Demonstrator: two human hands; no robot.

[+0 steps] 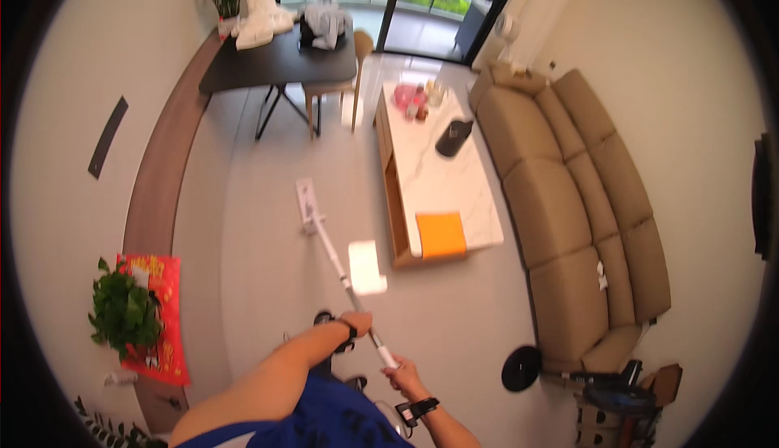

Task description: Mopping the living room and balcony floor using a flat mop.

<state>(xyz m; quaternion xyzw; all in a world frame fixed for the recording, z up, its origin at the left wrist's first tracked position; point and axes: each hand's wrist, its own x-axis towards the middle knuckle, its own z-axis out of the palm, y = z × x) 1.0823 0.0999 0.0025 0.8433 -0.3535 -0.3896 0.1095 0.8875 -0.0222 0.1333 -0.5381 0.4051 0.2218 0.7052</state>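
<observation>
A flat mop with a white and metal pole [331, 252] slants across the lower middle of the view. Its flat rectangular head [307, 204] lies on the light tiled floor, left of the coffee table. My left hand [359, 322] is closed around the metal part of the pole. Lower down, my right hand [403, 375] grips the white end of the same pole. Both wrists wear black straps. The undersides of both hands and parts of the fingers are hidden.
A marble-topped coffee table [481, 204] with an orange cloth [441, 235] and dark pitcher [454, 138] stands right of the mop. Beyond it is a brown sofa [548, 204]. A black table [286, 67] and wooden chair [363, 46] stand ahead; a potted plant [125, 308] sits on the left ledge. A round black base [521, 368] is lower right.
</observation>
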